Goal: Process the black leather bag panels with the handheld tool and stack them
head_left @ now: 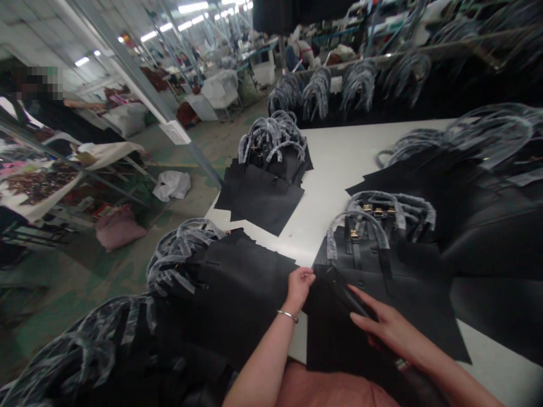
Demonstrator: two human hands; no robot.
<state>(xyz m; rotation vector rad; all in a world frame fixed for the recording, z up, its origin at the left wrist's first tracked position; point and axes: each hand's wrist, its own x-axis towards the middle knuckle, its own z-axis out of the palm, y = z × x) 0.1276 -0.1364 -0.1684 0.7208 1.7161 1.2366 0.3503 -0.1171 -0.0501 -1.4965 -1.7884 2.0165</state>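
A black bag panel [324, 333] hangs in front of me, close to my body. My left hand [300, 287], a bracelet on its wrist, pinches the panel's upper left corner. My right hand [379, 323] is closed around the panel's folded right part, thumb and fingers on either side of the fold. Just behind lies a stack of black bag panels [407, 282] with plastic-wrapped handles [384, 217] and gold-coloured clasps [354, 233]. To the left of my left hand, another stack of black panels [246, 277] covers the table edge, its wrapped handles pointing left.
A white table [335, 152] carries a further panel stack [267, 192] at the back and a large one [479, 226] at right. Wrapped handles [80, 350] pile up at lower left. A metal post [144, 85] rises beside the table. A person [51, 121] stands at far left.
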